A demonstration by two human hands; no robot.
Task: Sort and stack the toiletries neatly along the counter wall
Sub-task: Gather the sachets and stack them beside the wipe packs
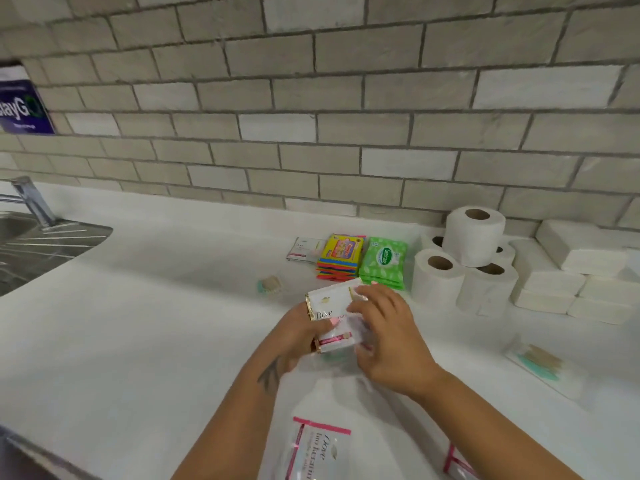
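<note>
Both hands hold white Dove soap boxes [333, 308] a little above the white counter [156, 306], at the middle of the view. My left hand [298, 336] grips them from the left and below, my right hand [388, 334] from the right and on top. Behind them, near the tiled wall, lie a flat white packet [306, 250], a yellow wipes stack [341, 256] and a green wipes stack [383, 263]. Toilet rolls [472, 258] are piled to the right, with white tissue packs [571, 271] beyond. A white Dove bottle [317, 441] lies near my forearms.
A steel sink [41, 244] with a tap [33, 199] is at the far left. A small brush [270, 284] lies left of the wipes. A clear pack with a teal item [540, 365] rests at the right. Another pink-edged packet [457, 465] shows at the bottom.
</note>
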